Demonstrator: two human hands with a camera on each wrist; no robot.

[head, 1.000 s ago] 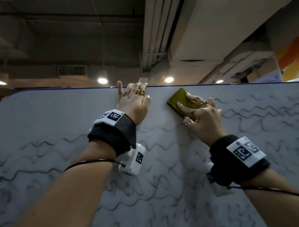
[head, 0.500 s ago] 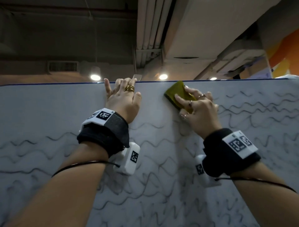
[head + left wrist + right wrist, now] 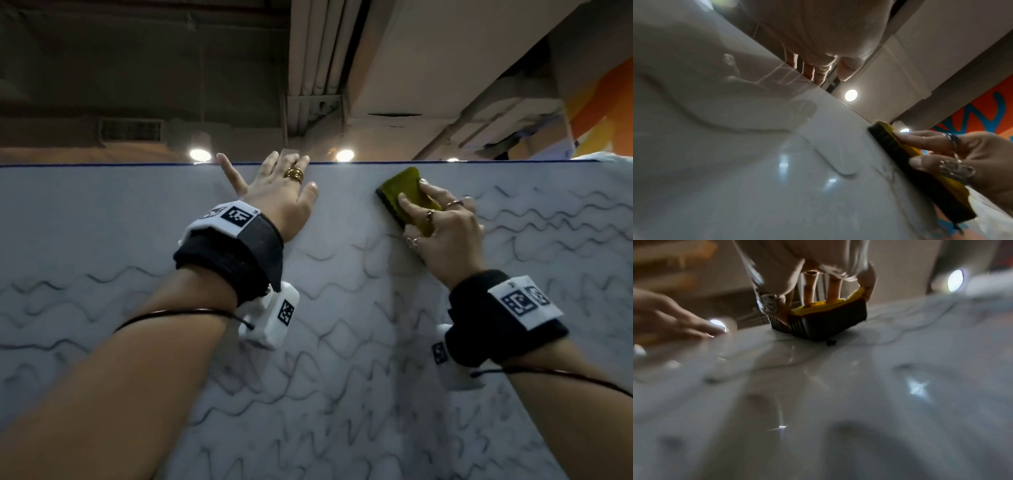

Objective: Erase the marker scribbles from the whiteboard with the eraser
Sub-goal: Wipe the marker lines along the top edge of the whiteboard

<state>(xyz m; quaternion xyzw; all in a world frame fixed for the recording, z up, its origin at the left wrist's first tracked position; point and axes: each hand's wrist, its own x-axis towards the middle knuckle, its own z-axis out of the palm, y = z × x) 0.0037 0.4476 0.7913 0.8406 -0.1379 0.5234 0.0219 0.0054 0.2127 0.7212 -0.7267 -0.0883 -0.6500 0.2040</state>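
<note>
A large whiteboard (image 3: pixel 102 222) fills the lower head view, covered in wavy dark marker scribbles (image 3: pixel 342 329); its upper left part looks wiped. My right hand (image 3: pixel 442 226) grips a yellow eraser (image 3: pixel 407 195) with a black felt pad and presses it flat on the board near the top edge. The eraser (image 3: pixel 824 319) shows in the right wrist view under my fingers, and the eraser (image 3: pixel 920 175) also in the left wrist view. My left hand (image 3: pixel 277 192) lies flat on the board with its fingertips at the top edge.
The board's blue-trimmed top edge (image 3: pixel 479 161) runs just above both hands. Above it are ceiling ducts (image 3: pixel 318 68) and round lights (image 3: pixel 200 154). An orange wall (image 3: pixel 603 102) is at the far right. Scribbles (image 3: pixel 548 219) continue to the right of the eraser.
The right hand has slid the eraser a little to the right along the top of the board. The left hand stays pressed at the top edge.
</note>
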